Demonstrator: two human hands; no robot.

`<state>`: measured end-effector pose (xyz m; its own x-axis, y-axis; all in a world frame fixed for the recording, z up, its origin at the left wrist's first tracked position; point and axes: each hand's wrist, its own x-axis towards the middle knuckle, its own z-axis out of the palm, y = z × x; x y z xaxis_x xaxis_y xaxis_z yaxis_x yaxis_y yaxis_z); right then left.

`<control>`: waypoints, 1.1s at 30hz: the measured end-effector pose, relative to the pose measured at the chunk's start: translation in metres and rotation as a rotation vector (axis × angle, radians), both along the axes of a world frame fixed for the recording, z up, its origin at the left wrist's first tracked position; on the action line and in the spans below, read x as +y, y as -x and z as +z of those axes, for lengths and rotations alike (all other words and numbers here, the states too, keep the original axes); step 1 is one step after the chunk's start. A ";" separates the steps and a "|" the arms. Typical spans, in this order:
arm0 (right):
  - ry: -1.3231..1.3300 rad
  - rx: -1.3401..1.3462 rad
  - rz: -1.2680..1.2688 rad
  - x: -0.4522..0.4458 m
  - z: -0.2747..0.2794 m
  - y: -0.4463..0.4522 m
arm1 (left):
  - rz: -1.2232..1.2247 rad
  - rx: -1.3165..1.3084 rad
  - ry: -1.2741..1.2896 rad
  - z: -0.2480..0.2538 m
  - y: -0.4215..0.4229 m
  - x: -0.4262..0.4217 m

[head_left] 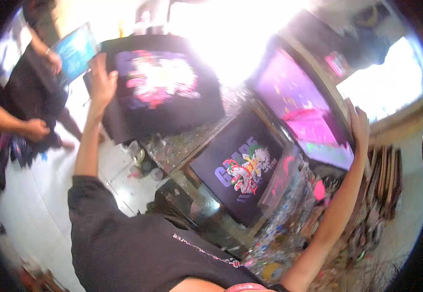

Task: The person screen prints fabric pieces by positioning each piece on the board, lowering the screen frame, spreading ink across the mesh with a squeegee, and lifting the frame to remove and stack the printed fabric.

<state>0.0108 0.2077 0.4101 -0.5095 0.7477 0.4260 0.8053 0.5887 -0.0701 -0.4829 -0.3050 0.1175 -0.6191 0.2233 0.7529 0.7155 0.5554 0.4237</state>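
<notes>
My left hand grips the left edge of a black printed panel, raised at the upper left with a red, pink and white design on it. Whether the panel is bare cloth or cloth on a board, I cannot tell. On the right, my right hand is wrapped round the edge of a tilted printing screen, whose mesh is smeared pink and purple. Between my arms, a second black printed panel lies flat on the bench, with purple lettering and a colourful figure.
A person's hand shows at far left, beside a blue framed sheet. Several wooden frames lean at the right. Paint-spattered clutter covers the near bench. Small containers stand below the raised panel. Glare hides the top middle.
</notes>
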 end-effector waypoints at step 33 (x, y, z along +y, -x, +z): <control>0.066 0.160 0.110 0.026 -0.002 0.015 | -0.967 -0.071 0.891 -0.125 -0.364 0.218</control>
<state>-0.0042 0.2334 0.4077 -0.5190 0.7204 0.4601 0.7120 0.6622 -0.2335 -0.1184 -0.0869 -0.0074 0.0374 0.9951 0.0912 0.9706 -0.0579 0.2338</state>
